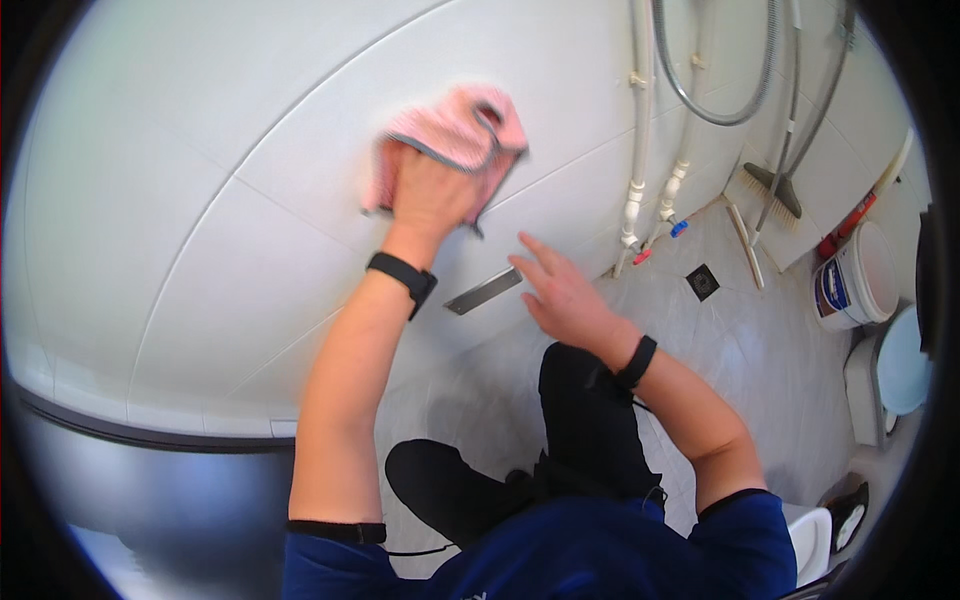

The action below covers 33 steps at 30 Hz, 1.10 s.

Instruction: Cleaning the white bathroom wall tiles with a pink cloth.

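A pink cleaning cloth with dark grey edging is bunched against the white tiled wall. My left hand holds it there, and its fingers are partly tucked under the folds. The cloth and that hand are slightly blurred. Lower and to the right, my right hand has its fingers spread and holds nothing. It is nearest to a narrow metal strip low on the wall; whether the fingertips touch the tile I cannot tell. Each wrist wears a black band.
White pipes with red and blue valve handles run down the wall, beside a grey hose. A brush, a white bucket and a light blue basin stand at the right. A square drain lies in the grey floor.
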Each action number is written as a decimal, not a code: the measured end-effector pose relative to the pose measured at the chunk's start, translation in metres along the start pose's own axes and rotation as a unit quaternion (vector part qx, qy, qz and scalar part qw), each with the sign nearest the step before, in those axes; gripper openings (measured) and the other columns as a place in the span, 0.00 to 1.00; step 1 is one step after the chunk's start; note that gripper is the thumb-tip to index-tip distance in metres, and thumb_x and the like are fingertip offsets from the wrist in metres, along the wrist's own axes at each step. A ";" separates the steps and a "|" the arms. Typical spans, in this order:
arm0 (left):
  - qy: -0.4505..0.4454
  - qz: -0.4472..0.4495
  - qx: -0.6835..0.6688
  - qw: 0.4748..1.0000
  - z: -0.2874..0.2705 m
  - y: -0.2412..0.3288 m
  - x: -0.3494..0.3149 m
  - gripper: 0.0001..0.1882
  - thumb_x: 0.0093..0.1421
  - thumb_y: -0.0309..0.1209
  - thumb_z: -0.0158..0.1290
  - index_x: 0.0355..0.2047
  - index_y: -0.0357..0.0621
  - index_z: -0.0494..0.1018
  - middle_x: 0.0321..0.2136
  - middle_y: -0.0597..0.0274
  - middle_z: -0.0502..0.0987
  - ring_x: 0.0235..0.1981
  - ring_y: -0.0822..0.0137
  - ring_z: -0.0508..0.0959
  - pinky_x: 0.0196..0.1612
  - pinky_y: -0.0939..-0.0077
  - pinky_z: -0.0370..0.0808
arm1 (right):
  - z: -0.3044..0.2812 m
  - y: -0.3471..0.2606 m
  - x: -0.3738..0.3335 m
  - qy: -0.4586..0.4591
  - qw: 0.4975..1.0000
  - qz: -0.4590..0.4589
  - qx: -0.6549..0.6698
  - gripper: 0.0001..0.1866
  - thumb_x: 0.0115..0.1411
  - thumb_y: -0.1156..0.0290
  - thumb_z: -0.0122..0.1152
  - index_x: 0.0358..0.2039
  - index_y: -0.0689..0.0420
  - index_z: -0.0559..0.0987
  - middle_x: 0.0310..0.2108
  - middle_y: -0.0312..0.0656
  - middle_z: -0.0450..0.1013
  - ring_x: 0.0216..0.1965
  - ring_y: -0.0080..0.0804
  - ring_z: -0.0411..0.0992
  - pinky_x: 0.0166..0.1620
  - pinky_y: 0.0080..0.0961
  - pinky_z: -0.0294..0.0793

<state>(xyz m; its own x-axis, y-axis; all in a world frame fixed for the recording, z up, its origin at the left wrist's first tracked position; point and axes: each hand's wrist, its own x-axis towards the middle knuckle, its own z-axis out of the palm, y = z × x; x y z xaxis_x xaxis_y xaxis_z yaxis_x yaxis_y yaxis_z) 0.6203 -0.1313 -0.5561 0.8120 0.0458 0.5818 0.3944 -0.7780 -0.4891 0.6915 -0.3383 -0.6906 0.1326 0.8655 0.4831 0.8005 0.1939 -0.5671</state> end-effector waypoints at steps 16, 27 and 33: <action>0.228 -0.001 0.103 0.968 -0.071 -0.054 0.099 0.28 0.62 0.44 0.59 0.57 0.41 0.73 0.58 0.43 0.74 0.56 0.41 0.72 0.60 0.44 0.65 | 0.003 0.102 -0.257 0.046 0.937 0.345 0.026 0.23 0.58 0.78 0.62 0.55 0.64 0.74 0.61 0.60 0.69 0.62 0.60 0.67 0.64 0.44 0.68; 0.001 -0.045 -0.455 0.890 0.015 0.092 0.140 0.10 0.66 0.34 0.53 0.46 0.47 0.73 0.40 0.60 0.77 0.41 0.58 0.75 0.49 0.62 0.72 | -0.016 0.100 -0.325 0.048 0.896 0.442 -0.007 0.22 0.57 0.77 0.63 0.53 0.65 0.76 0.59 0.60 0.70 0.61 0.60 0.68 0.64 0.43 0.69; 0.039 0.092 -0.286 0.953 0.054 0.058 -0.015 0.04 0.65 0.25 0.48 0.36 0.44 0.73 0.35 0.56 0.75 0.36 0.59 0.74 0.43 0.70 0.70 | -0.024 0.100 -0.302 0.022 0.920 0.390 -0.010 0.22 0.58 0.77 0.62 0.54 0.64 0.75 0.59 0.60 0.70 0.61 0.59 0.68 0.65 0.44 0.68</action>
<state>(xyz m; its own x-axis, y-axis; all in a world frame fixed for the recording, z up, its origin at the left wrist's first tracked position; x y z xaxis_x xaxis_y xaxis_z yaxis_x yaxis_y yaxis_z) 0.6543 -0.1435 -0.6288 0.8020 -0.1542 0.5770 -0.0691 -0.9836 -0.1669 0.7459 -0.5913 -0.8769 0.6945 0.7183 -0.0403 0.4616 -0.4879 -0.7408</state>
